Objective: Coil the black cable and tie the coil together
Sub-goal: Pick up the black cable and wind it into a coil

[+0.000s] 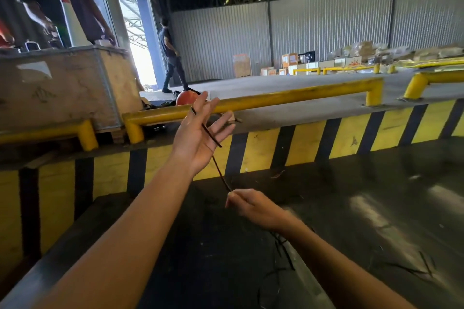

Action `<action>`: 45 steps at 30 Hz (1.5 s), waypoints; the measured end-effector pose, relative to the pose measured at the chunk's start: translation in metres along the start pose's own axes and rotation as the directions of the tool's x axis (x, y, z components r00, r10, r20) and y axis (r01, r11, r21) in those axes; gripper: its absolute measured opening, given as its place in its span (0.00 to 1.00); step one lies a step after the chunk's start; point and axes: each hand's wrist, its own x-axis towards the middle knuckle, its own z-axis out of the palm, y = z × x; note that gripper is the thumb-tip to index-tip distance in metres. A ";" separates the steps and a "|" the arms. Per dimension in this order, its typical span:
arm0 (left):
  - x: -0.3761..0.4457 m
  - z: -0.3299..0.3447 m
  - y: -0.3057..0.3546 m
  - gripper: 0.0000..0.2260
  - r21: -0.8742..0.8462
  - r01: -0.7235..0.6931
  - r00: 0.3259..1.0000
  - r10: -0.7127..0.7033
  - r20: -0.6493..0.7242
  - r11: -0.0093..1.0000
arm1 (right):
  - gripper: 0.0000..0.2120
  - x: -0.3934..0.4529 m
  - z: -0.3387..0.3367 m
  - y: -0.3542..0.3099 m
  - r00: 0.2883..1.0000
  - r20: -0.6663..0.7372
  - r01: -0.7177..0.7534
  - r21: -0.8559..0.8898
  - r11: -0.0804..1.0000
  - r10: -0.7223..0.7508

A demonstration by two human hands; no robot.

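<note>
My left hand [198, 133] is raised palm-up with the fingers spread. A thin black cable [219, 173] lies across its fingers, its end near the index finger. From there the cable runs taut, down and right, into my right hand [253, 206], which pinches it between thumb and fingers. More black cable strands [283, 251] trail below my right wrist over the dark table, partly hidden by my forearm.
A dark shiny table top [351, 208] lies under my arms. Behind it runs a yellow-and-black striped kerb [288, 148] with yellow rails [276, 96]. A wooden crate [62, 85] stands at the left with a person behind it. Another person walks at the doorway.
</note>
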 end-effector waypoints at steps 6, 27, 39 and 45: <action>0.002 -0.051 -0.022 0.23 0.868 0.021 0.999 -0.038 -0.003 0.497 | 0.10 -0.019 -0.046 0.001 0.997 0.073 0.044 -0.212 0.976 -0.029; 0.006 -0.029 -0.032 0.22 0.352 0.191 0.979 -0.206 0.005 0.916 | 0.09 -0.019 -0.009 0.012 0.981 0.177 0.113 -0.169 0.979 -0.082; -0.030 -0.048 -0.059 0.17 0.821 0.439 0.505 -0.856 0.111 0.366 | 0.08 0.006 -0.094 0.010 0.941 -0.296 0.061 -0.330 0.942 -0.165; -0.010 -0.022 -0.043 0.21 0.298 0.374 0.856 -0.450 0.255 0.878 | 0.10 -0.021 -0.008 0.030 0.997 -0.021 -0.070 -0.129 0.989 0.068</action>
